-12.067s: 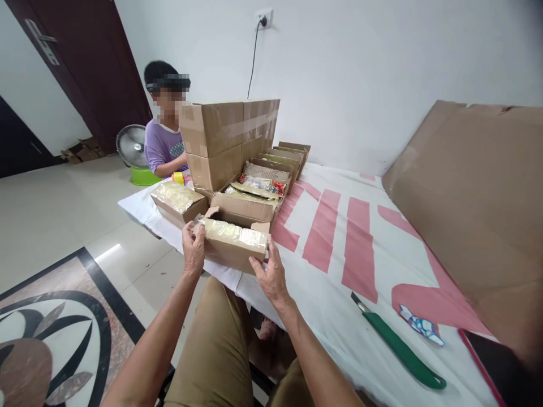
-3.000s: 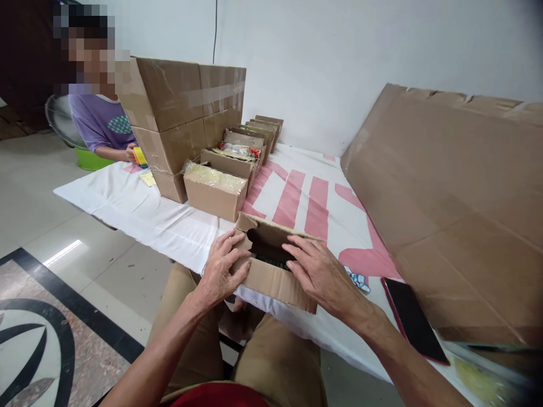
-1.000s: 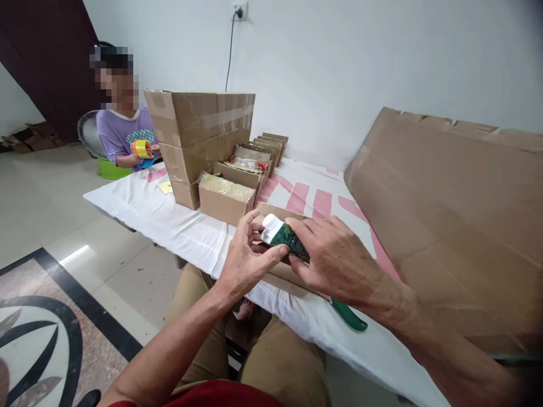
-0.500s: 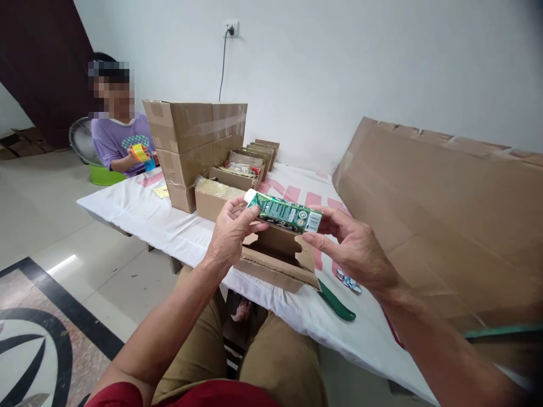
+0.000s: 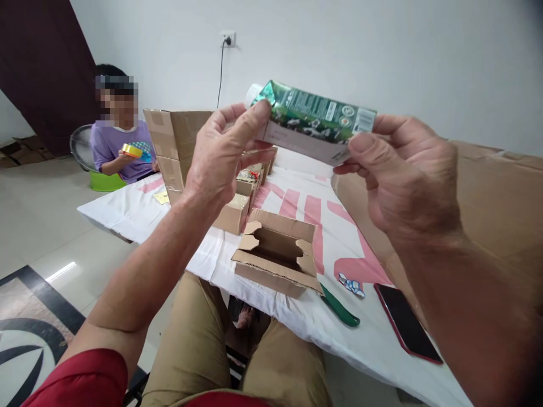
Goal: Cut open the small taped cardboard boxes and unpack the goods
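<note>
A green printed drink carton (image 5: 316, 116) with a white cap is held up in front of me, tilted on its side. My left hand (image 5: 229, 141) grips its capped end, thumb on the near face. At the other end, by the barcode, my right hand (image 5: 403, 164) pinches the carton's base. Below the hands an open cardboard box (image 5: 271, 277) stands on the white cloth, its flaps folded outward; its inside is dark. A green-handled tool (image 5: 339, 305) lies at the box's right corner, its front part hidden.
Stacked taped boxes (image 5: 172, 135) stand at the left, with a row of opened boxes (image 5: 233, 215) beside them. A phone (image 5: 407, 322) and a crumpled blue-white wrapper (image 5: 351, 284) lie on the right. A large cardboard sheet (image 5: 487, 198) leans there. Another person (image 5: 121, 141) holds yellow tape.
Both hands have lifted the carton up, nearer the camera, and turned it so a pale side shows. The phone has come into view. The other person's tape has shifted slightly.
</note>
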### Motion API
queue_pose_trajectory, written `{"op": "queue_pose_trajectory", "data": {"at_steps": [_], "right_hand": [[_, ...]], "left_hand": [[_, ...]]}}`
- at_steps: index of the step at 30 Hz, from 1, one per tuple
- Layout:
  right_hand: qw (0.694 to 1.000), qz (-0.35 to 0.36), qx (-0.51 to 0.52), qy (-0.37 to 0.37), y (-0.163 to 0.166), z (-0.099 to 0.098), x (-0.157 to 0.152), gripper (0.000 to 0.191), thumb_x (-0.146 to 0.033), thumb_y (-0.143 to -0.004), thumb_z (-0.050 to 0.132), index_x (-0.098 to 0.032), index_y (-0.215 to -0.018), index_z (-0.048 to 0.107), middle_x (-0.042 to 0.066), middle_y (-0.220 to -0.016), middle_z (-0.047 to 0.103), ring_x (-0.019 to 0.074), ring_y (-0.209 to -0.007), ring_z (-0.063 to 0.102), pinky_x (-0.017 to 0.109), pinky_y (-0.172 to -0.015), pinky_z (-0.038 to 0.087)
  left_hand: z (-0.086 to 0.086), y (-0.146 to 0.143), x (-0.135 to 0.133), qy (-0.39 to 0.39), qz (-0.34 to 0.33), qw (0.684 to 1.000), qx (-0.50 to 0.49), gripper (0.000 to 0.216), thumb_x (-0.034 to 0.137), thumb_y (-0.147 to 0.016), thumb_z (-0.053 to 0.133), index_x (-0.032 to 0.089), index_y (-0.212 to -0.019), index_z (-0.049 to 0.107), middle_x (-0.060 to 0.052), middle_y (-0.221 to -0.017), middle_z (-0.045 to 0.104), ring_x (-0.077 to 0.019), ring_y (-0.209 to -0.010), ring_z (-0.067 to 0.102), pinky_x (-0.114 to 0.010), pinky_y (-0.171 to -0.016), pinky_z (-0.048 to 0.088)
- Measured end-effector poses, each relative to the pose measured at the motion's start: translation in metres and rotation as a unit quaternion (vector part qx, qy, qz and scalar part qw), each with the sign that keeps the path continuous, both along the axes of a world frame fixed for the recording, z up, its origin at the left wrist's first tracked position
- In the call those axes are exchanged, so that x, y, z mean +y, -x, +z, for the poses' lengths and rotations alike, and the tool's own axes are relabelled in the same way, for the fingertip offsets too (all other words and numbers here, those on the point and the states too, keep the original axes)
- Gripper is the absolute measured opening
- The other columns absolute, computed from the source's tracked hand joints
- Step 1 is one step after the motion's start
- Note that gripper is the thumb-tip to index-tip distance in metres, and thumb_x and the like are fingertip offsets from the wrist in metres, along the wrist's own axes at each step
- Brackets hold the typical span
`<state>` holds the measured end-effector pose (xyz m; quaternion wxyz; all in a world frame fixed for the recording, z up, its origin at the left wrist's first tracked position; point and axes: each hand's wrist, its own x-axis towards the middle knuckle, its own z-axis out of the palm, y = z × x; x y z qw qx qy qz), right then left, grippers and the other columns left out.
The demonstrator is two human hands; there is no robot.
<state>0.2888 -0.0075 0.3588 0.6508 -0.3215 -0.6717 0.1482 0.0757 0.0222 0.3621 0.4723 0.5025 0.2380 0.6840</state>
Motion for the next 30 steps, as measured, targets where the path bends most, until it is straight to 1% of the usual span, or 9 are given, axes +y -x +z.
{"op": "queue_pose_trajectory", "data": {"at_steps": [3, 6, 9, 11, 13, 16, 20, 25, 30], "right_hand": [[1.0, 0.007, 0.002, -0.03, 0.003, 0.015, 0.01, 0.03, -0.048, -0.08, 0.089, -0.025, -0.092, 0.072, -0.003, -0.077, 0.074, 0.0114, -0.065, 0.068, 0.027, -0.058, 0.056], [1.0, 0.017, 0.004, -0.022, 0.01, 0.02, 0.017, 0.028, -0.044, -0.081, 0.087, -0.024, -0.089, 0.071, -0.006, -0.071, 0.072, 0.0086, -0.06, 0.067, 0.023, -0.053, 0.054], [0.999, 0.047, 0.026, 0.001, 0.029, 0.01, 0.018, 0.024, -0.035, -0.081, 0.088, -0.021, -0.09, 0.07, -0.006, -0.071, 0.073, 0.0073, -0.058, 0.065, 0.02, -0.049, 0.053], [0.994, 0.09, 0.044, 0.035, 0.05, -0.009, 0.015, 0.024, -0.032, -0.082, 0.086, -0.02, -0.095, 0.069, -0.004, -0.079, 0.075, 0.0084, -0.065, 0.068, 0.019, -0.049, 0.053], [0.984, 0.143, 0.069, 0.087, 0.079, -0.04, 0.01, 0.027, -0.033, -0.085, 0.083, -0.021, -0.103, 0.067, -0.001, -0.097, 0.077, 0.0117, -0.079, 0.072, 0.02, -0.054, 0.057], [0.951, 0.201, 0.146, 0.183, 0.133, -0.105, 0.006, 0.038, -0.038, -0.086, 0.081, -0.024, -0.116, 0.061, 0.003, -0.118, 0.073, 0.0187, -0.101, 0.072, 0.026, -0.065, 0.064], [0.912, 0.159, 0.237, 0.294, 0.196, -0.204, 0.019, 0.051, -0.038, -0.079, 0.08, -0.023, -0.123, 0.058, 0.008, -0.12, 0.072, 0.0219, -0.101, 0.071, 0.035, -0.077, 0.065], [0.926, 0.042, 0.197, 0.318, 0.215, -0.29, 0.055, 0.053, -0.036, -0.074, 0.071, -0.018, -0.123, 0.061, 0.011, -0.119, 0.074, 0.0243, -0.099, 0.072, 0.039, -0.087, 0.062], [0.941, -0.057, 0.13, 0.308, 0.199, -0.336, 0.087, 0.052, -0.032, -0.075, 0.063, -0.016, -0.124, 0.062, 0.013, -0.119, 0.075, 0.0255, -0.101, 0.07, 0.042, -0.094, 0.058]], "left_hand": [[0.017, 0.005, 0.006, -0.016, 0.014, 1.0, 0.014, 0.036, 0.04, -0.086, 0.081, 0.019, -0.108, 0.061, -0.004, -0.102, 0.076, -0.0231, -0.096, 0.079, -0.031, -0.076, 0.066], [0.018, 0.015, 0.01, -0.011, 0.032, 0.999, 0.036, 0.033, 0.045, -0.087, 0.079, 0.02, -0.102, 0.062, -0.003, -0.097, 0.076, -0.0194, -0.087, 0.077, -0.029, -0.07, 0.064], [0.004, 0.036, 0.009, -0.015, 0.05, 0.997, 0.051, 0.032, 0.046, -0.089, 0.078, 0.019, -0.099, 0.063, -0.001, -0.091, 0.075, -0.0145, -0.077, 0.074, -0.024, -0.065, 0.058], [-0.016, 0.058, 0.006, -0.021, 0.064, 0.996, 0.063, 0.033, 0.045, -0.086, 0.08, 0.019, -0.098, 0.064, 0.0, -0.085, 0.074, -0.0123, -0.072, 0.072, -0.02, -0.059, 0.054], [-0.042, 0.088, 0.003, -0.018, 0.077, 0.994, 0.073, 0.036, 0.045, -0.081, 0.085, 0.02, -0.098, 0.066, 0.001, -0.078, 0.072, -0.0106, -0.066, 0.07, -0.018, -0.054, 0.05], [-0.091, 0.137, 0.001, 0.016, 0.07, 0.994, 0.078, 0.045, 0.044, -0.073, 0.091, 0.02, -0.104, 0.069, 0.003, -0.072, 0.069, -0.0092, -0.058, 0.065, -0.018, -0.048, 0.047], [-0.166, 0.185, 0.009, 0.137, 0.061, 0.987, 0.059, 0.057, 0.039, -0.06, 0.097, 0.019, -0.104, 0.067, 0.002, -0.074, 0.072, -0.0129, -0.063, 0.07, -0.023, -0.059, 0.057], [-0.249, 0.185, 0.038, 0.304, 0.039, 0.951, 0.047, 0.051, 0.029, -0.061, 0.095, 0.015, -0.098, 0.064, -0.001, -0.071, 0.073, -0.0141, -0.061, 0.07, -0.028, -0.065, 0.061], [-0.294, 0.161, 0.078, 0.35, 0.027, 0.936, 0.035, 0.034, 0.021, -0.068, 0.089, 0.013, -0.09, 0.064, -0.003, -0.068, 0.07, -0.0137, -0.058, 0.067, -0.028, -0.061, 0.061]]}}
